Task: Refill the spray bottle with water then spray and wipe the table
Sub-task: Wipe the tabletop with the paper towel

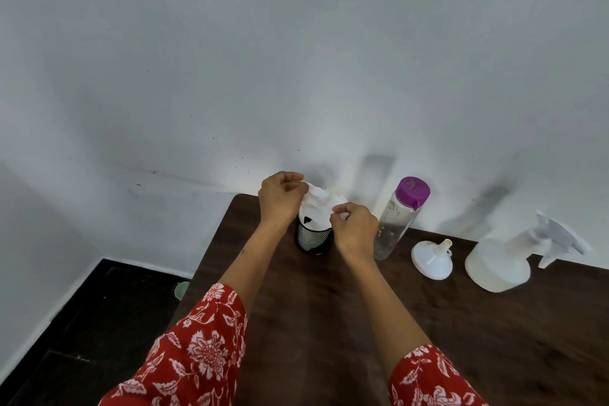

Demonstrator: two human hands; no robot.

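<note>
A white tissue (318, 204) sticks out of a black mesh holder (313, 239) at the far left corner of the dark wooden table (329, 323). My left hand (278, 196) pinches the tissue's left upper edge. My right hand (354, 226) pinches its right side. A clear water bottle (397, 224) with a purple cap stands upright just right of my right hand. A white funnel (431, 259) lies mouth-down beside it. The white spray bottle (501, 260) stands at the right, trigger head pointing right.
A white wall runs right behind the table. Dark floor lies to the left, with a small green object (181, 289) by the table's left edge. The near half of the tabletop carries only my forearms in red floral sleeves.
</note>
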